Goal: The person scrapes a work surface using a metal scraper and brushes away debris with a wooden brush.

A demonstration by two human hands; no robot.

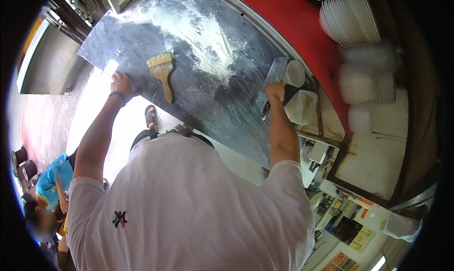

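Note:
My left hand [121, 84] rests at the near left edge of a dark, flour-dusted worktop [142, 40], thumb spread from the fingers and nothing visible in its grasp. A wide flat brush [163, 76] with pale bristles and a wooden handle lies to the right of it. In my right hand [275, 91] is a cleaver [276, 70] with a broad rectangular blade, held over the worktop's right side. Part of its dark handle shows below the fist. A heap of white flour [212, 44] spreads across the far middle of the worktop.
Beside the cleaver stand a white plastic tub [294, 74] and a whitish bag [301, 107]. Stacked plates [349, 17] and plastic containers [358, 83] line a red ledge [283, 12] at the right. Another person in a blue top [53, 182] is at the lower left.

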